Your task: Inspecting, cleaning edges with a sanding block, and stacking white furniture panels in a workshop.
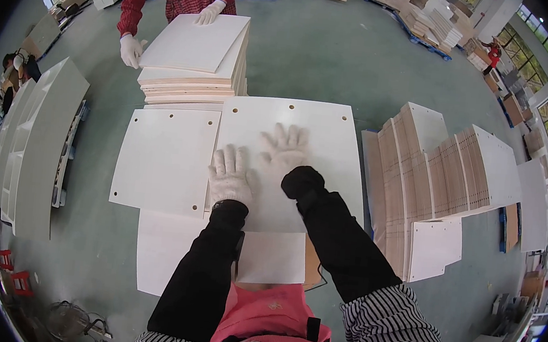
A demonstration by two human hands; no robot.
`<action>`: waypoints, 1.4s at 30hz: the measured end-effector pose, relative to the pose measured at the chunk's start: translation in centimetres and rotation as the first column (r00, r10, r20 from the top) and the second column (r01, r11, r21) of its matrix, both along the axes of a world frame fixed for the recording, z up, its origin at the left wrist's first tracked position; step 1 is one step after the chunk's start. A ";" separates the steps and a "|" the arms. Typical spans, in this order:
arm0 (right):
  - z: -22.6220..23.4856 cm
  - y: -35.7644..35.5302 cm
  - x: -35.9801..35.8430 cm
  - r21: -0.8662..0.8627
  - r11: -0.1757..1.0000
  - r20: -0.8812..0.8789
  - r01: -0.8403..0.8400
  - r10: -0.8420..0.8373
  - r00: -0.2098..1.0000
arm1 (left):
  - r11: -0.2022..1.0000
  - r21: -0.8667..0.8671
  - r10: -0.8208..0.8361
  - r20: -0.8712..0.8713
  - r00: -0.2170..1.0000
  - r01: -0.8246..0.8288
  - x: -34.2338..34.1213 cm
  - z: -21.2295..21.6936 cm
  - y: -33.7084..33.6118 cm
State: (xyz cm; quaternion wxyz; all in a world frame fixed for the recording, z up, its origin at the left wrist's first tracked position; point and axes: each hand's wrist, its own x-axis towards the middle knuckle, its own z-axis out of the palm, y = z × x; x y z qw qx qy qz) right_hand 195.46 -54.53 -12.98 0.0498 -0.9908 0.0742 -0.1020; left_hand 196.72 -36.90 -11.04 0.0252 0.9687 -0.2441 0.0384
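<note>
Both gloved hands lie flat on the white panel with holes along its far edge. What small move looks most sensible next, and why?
Probably slide the white panel a little left, to close up with the left panel. Both the left hand and right hand press flat on top, fingers spread, gripping no edge, so a push suits better than a lift.

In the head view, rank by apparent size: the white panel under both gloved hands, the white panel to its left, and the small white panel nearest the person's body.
1. White panel under the hands, largest.
2. Left white panel, somewhat smaller.
3. Small white panel, clearly smallest, though partly hidden by the forearms.
Fisheye bending makes the first two less certain.
</note>
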 end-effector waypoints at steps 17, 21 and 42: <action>-0.7 2.8 -17.6 -0.135 0.937 0.079 0.323 -0.315 0.946 | 0.997 0.081 -0.004 -0.038 0.999 0.007 -0.3 0.4 -0.7; -0.1 5.4 -16.9 -0.056 0.971 0.085 0.234 -0.229 0.970 | 0.913 0.083 -0.395 -0.061 0.917 0.399 -4.6 -0.5 0.2; 3.6 18.8 -13.2 0.995 -0.098 0.050 -0.009 0.423 0.905 | 0.172 -0.026 -0.052 -0.998 0.017 -0.985 -17.1 -8.5 38.1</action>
